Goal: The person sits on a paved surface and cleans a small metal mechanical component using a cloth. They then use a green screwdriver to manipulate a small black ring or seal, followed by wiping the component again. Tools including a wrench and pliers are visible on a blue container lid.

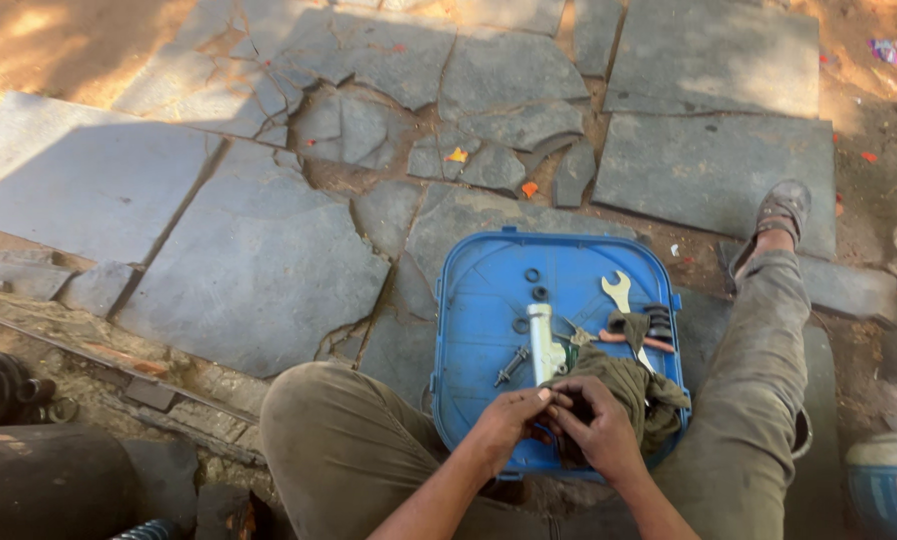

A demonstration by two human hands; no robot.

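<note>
Both hands, left hand (504, 425) and right hand (599, 430), pinched a small dark part, indistinct, over the near edge of the blue tray (469, 300), beside an olive rag (634, 385).

Both hands (559, 420) w/ olive rag (629, 385) over blue tray (479, 290), spanner (619, 292) nearby

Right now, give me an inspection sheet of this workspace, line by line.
Surface: blue plastic tray on cracked grey stone slabs, between the person's legs.
Job's things: small dark part at the fingertips, too small to tell; olive rag beside it.
Clutter: white tube, open-end wrench, bolt, black rings, orange-handled pliers.
Grippers: left hand and right hand meet over the tray's near edge.
Cables: nothing seen.
Surroundings: dirt, litter scraps, sandalled foot, dark machine parts at left.
</note>
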